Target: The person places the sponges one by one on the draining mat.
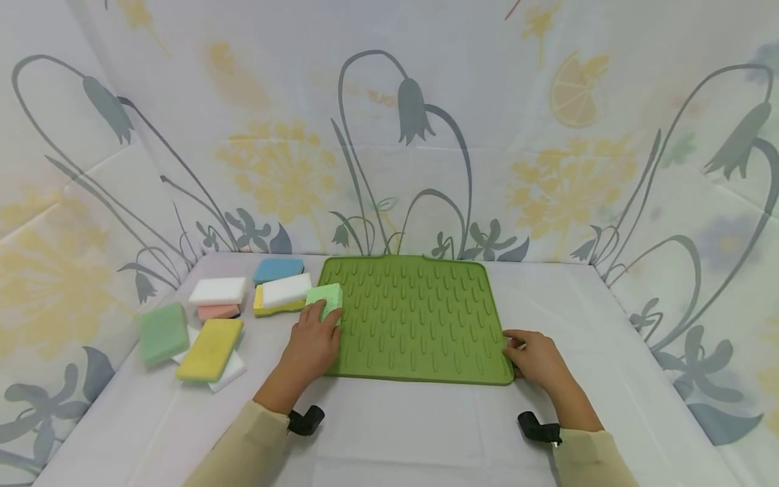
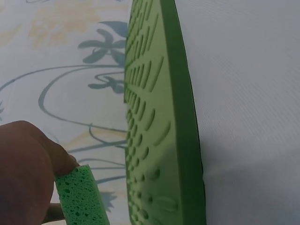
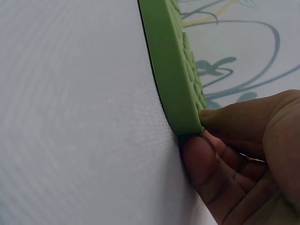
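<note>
– Holding what with the left hand [image 1: 313, 343]?

– A light-green porous sponge [image 1: 327, 293], pinched between thumb and fingers. Placed toward half past nine from the middle of the green ridged mat [image 1: 420, 318], overlapping the nine-o'clock edge in the head view; cannot tell whether touching.

– And with the right hand [image 1: 537, 360]?

– Gripping the mat near the four-o'clock corner, between thumb and fingers.

– Spread on what?

– On a white tablecloth [image 1: 402, 433].

– And farther out, toward nine?

– Near half past nine, a white block [image 1: 286, 291] atop a yellow sponge [image 1: 274, 311], with a blue sponge [image 1: 278, 270] just beside, toward ten. Beyond, at nine, a second white block [image 1: 219, 291] stacked on a pink sponge [image 1: 218, 312]. Just short of nine, a yellow pad [image 1: 209, 348] lying over a white piece [image 1: 234, 370], next to a sage-green pad [image 1: 163, 333].
</note>
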A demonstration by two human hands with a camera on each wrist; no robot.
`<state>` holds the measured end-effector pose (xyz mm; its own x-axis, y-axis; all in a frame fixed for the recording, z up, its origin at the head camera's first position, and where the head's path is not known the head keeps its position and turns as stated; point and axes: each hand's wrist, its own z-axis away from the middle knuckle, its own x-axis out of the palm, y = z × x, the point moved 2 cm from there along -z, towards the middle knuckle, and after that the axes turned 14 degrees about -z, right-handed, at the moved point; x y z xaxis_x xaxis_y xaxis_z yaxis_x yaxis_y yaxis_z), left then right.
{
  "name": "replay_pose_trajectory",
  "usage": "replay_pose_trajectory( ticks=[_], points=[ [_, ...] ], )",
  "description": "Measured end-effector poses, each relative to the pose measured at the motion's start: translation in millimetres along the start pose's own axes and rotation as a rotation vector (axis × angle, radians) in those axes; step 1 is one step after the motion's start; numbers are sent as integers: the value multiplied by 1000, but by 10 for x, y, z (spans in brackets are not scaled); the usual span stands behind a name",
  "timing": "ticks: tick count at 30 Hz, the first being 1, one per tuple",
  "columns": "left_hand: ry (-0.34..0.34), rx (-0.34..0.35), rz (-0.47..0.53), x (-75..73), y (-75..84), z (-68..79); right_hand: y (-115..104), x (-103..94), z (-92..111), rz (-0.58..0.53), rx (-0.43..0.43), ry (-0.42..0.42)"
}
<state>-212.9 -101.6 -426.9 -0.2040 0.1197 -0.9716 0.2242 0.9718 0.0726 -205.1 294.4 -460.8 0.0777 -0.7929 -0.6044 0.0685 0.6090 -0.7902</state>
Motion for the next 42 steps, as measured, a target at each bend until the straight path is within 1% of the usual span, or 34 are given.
replay_pose_trajectory(
  ticks=[6,10,14,20,26,34,38,42],
  points=[
    [36,39,16,-4,92,-66,33,-1,0,-37,26,4],
    [40,65,20,-2,164,-114,51,-2,0,-45,31,13],
    [18,87,26,-4,244,-172,66,1,-1,-52,37,19],
    [-8,136,1,-8,385,-278,74,6,-4,-62,41,28],
    [-59,175,-21,50,505,-373,82,19,10,-84,48,28],
    [-112,240,-10,123,656,-487,86,31,-3,-84,46,31],
    [-123,266,5,138,742,-538,90,28,-17,-86,46,32],
    [-115,298,-28,132,839,-583,104,25,-32,-82,39,39]
  ],
)
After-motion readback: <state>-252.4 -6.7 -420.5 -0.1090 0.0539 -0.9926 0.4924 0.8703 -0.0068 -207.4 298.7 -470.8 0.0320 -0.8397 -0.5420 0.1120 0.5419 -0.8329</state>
